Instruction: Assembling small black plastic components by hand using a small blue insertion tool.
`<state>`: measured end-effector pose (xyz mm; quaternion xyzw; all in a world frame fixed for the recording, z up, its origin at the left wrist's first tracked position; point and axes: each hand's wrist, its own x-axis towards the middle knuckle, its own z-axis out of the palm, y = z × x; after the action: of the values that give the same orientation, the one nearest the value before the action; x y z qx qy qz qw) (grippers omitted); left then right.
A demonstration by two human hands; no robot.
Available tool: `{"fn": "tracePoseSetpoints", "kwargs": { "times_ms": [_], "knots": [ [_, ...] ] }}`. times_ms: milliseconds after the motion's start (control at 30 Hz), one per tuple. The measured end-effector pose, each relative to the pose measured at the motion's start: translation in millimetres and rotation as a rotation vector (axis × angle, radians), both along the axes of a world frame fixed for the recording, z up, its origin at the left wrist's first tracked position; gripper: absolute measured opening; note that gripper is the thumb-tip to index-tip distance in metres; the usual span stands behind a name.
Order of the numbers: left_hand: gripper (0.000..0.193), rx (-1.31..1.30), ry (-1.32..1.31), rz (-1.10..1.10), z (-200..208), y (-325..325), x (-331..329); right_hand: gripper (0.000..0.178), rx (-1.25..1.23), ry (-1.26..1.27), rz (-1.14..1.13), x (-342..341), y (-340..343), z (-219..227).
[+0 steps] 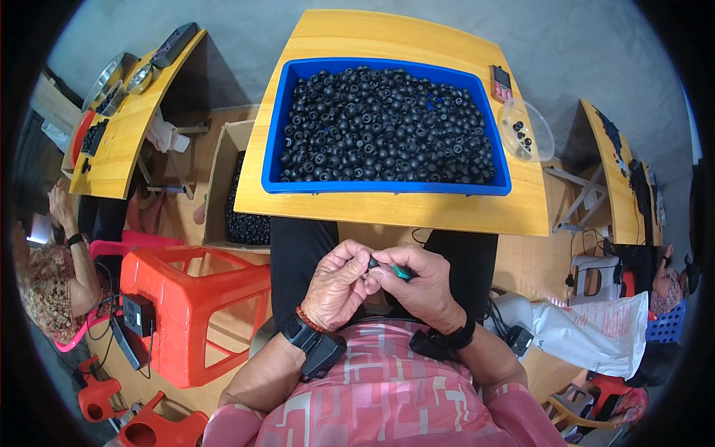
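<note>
L hand (337, 284): fingers drawn in, thumb and fingertips pinching one small black pc. (374, 262), rounded. R hand (423, 284): thumb and forefinger closed round a slim green tool (403, 273), its front end largely hidden by the fingers; contact w/ the black pc. cannot be told. Hands meet fingertip to fingertip over the lap, just off the near edge of the wooden table (387, 214), approx. mid-width. Black pc. sits btwn the two hands, clear of the table.

On table: blue tray (387, 188), rectangular, takes up most of the top, its near side parallel to the near edge. Contents - a deep heap of loose black beads (387, 127), many w/ a round hole visible. Nr the table's R edge, beyond the tray's R side: clear bowl (544, 141) w/ a few beads inside, overhanging the edge; behind it, toward the far R corner, a red-and-black phone (501, 83).

Floor, L of table: cardboard box (217, 205), more small dark pcs. inside, partly under the table's L edge. Nearer: orange stool (179, 298). R side: white bag (592, 331), printed. Far L: co-worker's arm (86, 279) nr a second table (112, 165).
</note>
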<state>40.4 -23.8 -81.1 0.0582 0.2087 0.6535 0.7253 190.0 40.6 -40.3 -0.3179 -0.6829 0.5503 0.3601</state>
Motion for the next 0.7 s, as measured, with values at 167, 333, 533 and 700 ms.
{"fn": "tracePoseSetpoints", "kwargs": {
  "times_ms": [167, 333, 533, 700],
  "knots": [
    [0.01, -0.007, 0.025, -0.017, 8.6, -0.3, -2.5, 0.028, 0.204, -0.056, -0.023, 4.4, 3.9, 2.1],
    [0.009, -0.054, 0.074, 0.023, 8.7, -0.3, -0.1, 0.028, 0.292, -0.027, -0.004, 4.2, 4.1, 1.5],
    [0.009, -0.073, 0.111, 0.035, 9.8, 0.6, -0.7, 0.03, 0.356, -0.008, -0.006, 4.0, 5.8, -4.4],
    [0.01, -0.059, 0.1, 0.046, 11.5, 1.9, -4.3, 0.031, 0.308, -0.078, 0.009, 6.4, 6.7, -2.2]
  ]
}}
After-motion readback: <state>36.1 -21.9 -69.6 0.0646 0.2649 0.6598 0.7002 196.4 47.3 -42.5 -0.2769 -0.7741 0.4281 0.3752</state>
